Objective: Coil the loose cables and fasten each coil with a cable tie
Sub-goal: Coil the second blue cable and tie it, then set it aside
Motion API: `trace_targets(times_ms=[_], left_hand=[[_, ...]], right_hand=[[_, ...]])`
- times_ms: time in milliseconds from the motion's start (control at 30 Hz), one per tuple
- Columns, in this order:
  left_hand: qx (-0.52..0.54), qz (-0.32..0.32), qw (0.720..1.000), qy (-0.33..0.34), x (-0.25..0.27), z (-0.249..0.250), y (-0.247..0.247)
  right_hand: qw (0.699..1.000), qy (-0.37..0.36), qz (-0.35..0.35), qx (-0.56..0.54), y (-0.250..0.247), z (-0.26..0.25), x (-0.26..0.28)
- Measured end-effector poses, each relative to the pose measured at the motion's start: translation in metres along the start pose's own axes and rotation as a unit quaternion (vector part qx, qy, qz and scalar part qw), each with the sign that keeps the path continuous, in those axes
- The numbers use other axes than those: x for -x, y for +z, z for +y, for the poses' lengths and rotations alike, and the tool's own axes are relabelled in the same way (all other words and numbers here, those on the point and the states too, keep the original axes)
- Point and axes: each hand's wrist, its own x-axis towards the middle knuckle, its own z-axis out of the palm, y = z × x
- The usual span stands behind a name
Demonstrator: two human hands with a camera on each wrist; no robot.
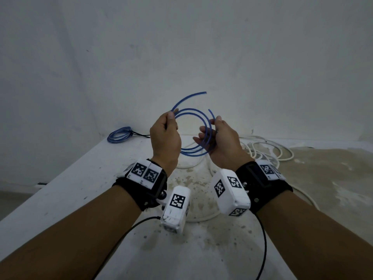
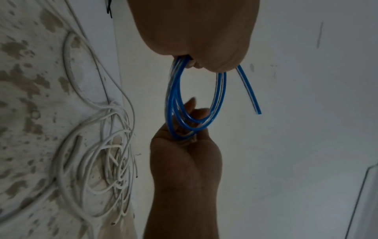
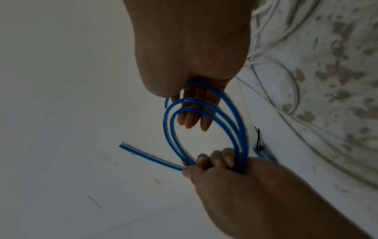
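The bench [image 1: 66, 190] is a pale, stained slab that runs away toward a bare white wall [image 1: 181, 47]. On its right half lies a loose tangle of white cables [image 1: 266, 150], the strands looping over one another, one long strand trailing toward the near edge. In the left wrist view the same white cables [image 2: 96, 155] spread in a heap against the mottled surface.

Above the middle of the bench both forearms reach forward, each with a black wrist strap carrying white marker blocks. Between them, held up off the bench, is the blue cable [image 1: 193, 118], wound into a few rough loops. The left hand [image 1: 165, 136] grips the left side of the loops, its fingers [image 3: 216, 157] curled round the strands with the thumb pinching them; one free end sticks out past this hand and curves up and to the right. The right hand [image 1: 222, 142] holds the right side of the loops, the strands running across its palm under the thumb, its fingers [image 3: 190, 119] only loosely bent. The other short end pokes up just above this hand.

At the far left corner of the bench lies a coiled blue cable [image 1: 119, 134], well apart from the hands, with a black cable tie [image 1: 139, 134] round it, the tail pointing right.
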Motion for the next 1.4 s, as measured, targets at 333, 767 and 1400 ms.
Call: trace_targets(times_ms=[333, 767, 1400], left_hand=[[-0.076, -0.060, 0.994, -0.052, 0.011, 0.003, 0.002], [-0.044, 0.012, 0.996, -0.076, 0.004, -0.004, 0.000], [-0.017, 0.092, 0.991, -0.096, 0.006, -0.010, 0.009]], right_hand=[[0.974, -0.108, 0.091, 0.176, 0.007, 0.006, -0.009], [0.988, -0.085, 0.044, 0.121, 0.002, -0.008, -0.002], [0.995, -0.067, 0.064, 0.043, 0.015, 0.000, -0.001]])
